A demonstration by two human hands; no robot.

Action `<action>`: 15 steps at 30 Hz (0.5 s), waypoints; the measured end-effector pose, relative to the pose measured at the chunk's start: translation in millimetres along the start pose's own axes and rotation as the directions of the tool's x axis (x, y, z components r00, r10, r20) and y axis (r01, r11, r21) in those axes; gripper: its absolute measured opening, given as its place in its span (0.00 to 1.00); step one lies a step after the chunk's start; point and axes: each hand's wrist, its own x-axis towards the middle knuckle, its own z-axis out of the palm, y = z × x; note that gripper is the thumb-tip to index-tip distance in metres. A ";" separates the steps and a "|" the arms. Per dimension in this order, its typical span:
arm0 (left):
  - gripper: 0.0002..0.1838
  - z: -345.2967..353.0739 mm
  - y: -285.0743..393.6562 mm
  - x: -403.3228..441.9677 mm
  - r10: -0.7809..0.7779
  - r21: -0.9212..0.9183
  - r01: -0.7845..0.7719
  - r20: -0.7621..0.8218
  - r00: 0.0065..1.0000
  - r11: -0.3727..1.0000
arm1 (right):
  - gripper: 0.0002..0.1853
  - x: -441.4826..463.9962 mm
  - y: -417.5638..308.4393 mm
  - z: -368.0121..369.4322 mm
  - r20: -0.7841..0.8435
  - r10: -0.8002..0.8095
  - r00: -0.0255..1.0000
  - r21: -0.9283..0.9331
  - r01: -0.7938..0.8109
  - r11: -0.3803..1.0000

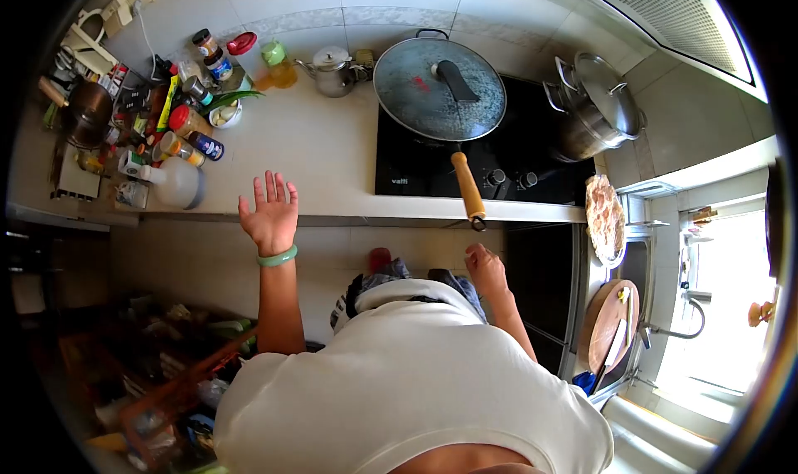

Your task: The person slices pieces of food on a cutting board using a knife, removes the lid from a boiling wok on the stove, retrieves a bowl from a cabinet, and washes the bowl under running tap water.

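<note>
My left hand [273, 212] is raised by the counter's front edge, palm up and fingers spread, holding nothing. A green bangle [278, 256] circles that wrist. Just below the counter edge, my right hand [486, 268] is loosely curled, and I see nothing in it. It is nearest to the wooden handle [468, 187] of a pan but does not touch it. On the black cooktop [407, 171], a glass lid [407, 83] with a black knob [455, 82] covers that pan; the lid looks fogged, so the contents are mostly hidden.
A lidded steel pot [594, 112] stands on the cooktop's right. Seasoning jars [187, 121], a white jug [176, 181] and a small kettle [332, 71] are on the counter [299, 142]. At the right lie a plate of pale food [605, 216] and a cutting board [600, 324] with a knife [616, 343].
</note>
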 end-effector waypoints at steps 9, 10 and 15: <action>0.28 -4.4 4.5 34.4 -0.140 -0.072 0.139 0.002 0.990 0.988 | 0.07 -1.3 -10.4 4.0 0.060 0.023 0.998 -0.122 -0.016 0.992; 0.28 -2.9 -0.7 35.9 -0.180 -0.067 0.179 -0.010 0.984 0.982 | 0.07 0.3 -4.3 7.4 0.063 0.042 0.997 -0.169 -0.030 0.985; 0.29 7.2 -8.7 41.7 -0.288 -0.050 0.287 -0.002 0.958 0.957 | 0.06 -6.6 -23.8 11.7 0.043 0.112 0.993 -0.155 -0.104 0.982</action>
